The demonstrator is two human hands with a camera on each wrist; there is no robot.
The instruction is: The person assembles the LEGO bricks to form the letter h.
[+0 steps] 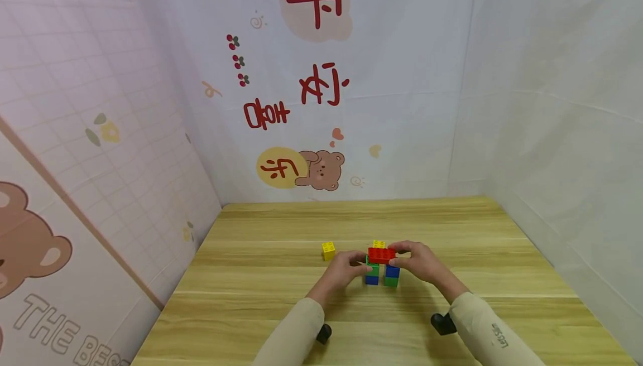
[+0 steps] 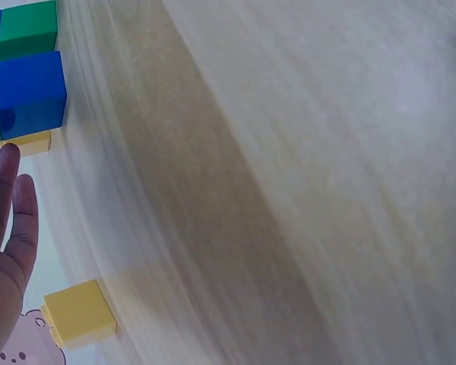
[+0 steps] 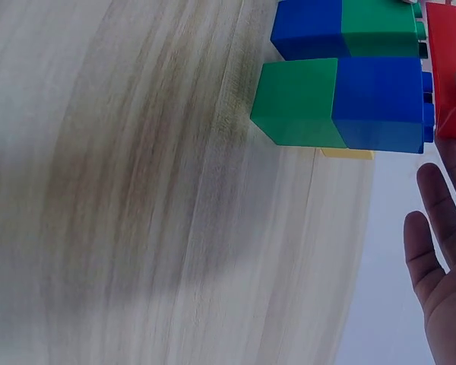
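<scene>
Two short brick towers stand side by side on the table: a green brick (image 1: pixel 373 270) on a blue brick (image 1: pixel 372 280) at left, and a blue brick (image 3: pixel 384 103) on a green brick (image 3: pixel 296 103) at right. My right hand (image 1: pixel 421 261) pinches a long red brick (image 1: pixel 380 255) between thumb and fingers, over both towers. In the right wrist view, a thin gap shows between the red brick and the right tower's studs. My left hand (image 1: pixel 346 269) pinches the left tower's upper green brick, thumb in front and fingers behind.
A yellow brick (image 1: pixel 328 251) lies to the left of my left hand. Another yellow brick (image 1: pixel 379 243) shows behind the towers. White printed cloth (image 1: pixel 402 104) hangs beyond the wooden table (image 1: pixel 281 221).
</scene>
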